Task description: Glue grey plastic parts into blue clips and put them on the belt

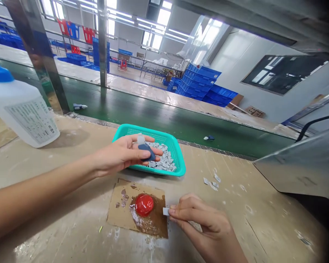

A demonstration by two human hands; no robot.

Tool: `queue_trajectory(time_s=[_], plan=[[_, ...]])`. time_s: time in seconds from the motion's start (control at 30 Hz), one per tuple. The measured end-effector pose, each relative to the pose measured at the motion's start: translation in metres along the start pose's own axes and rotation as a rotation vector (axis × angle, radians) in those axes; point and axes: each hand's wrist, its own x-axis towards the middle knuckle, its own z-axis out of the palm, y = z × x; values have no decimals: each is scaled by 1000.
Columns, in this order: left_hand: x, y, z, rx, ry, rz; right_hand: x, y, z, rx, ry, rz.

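My left hand (131, 151) is closed on a dark blue plastic part (147, 150) with a light grey end, held above a teal basket (181, 162). Inside the basket lie many small grey plastic pieces (164, 160). My right hand (203, 221) pinches a small flat grey piece (166, 211) between thumb and finger, at the right edge of a cardboard sheet (113, 215). On that cardboard, wet and stained brown, sits a round, glossy red object (144, 204); its exact kind is unclear.
A white jug with a blue cap (27, 113) stands at the left. Several loose grey pieces (214, 184) lie on the table at right. Beyond runs a green conveyor belt (142, 113) carrying blue-and-grey parts (209, 138). A metal panel (309, 160) rises at far right.
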Motion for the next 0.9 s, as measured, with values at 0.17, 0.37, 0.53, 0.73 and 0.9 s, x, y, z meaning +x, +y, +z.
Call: queue_trajectory(time_s=[0.17,0.37,0.53,0.73,0.9], plan=[[-3,-3,3,136,-37,8,2,1,0,9,18,-17],[-3,-9,13,235,71,-12,33,-8,-24,243,192,134],[-8,-4,22,212,154,-3,74,-13,-18,585,187,329],[-7,2,18,277,140,74,86,-10,-6,597,123,327],[-6,-1,18,301,117,88,85,-10,-6,516,118,316]])
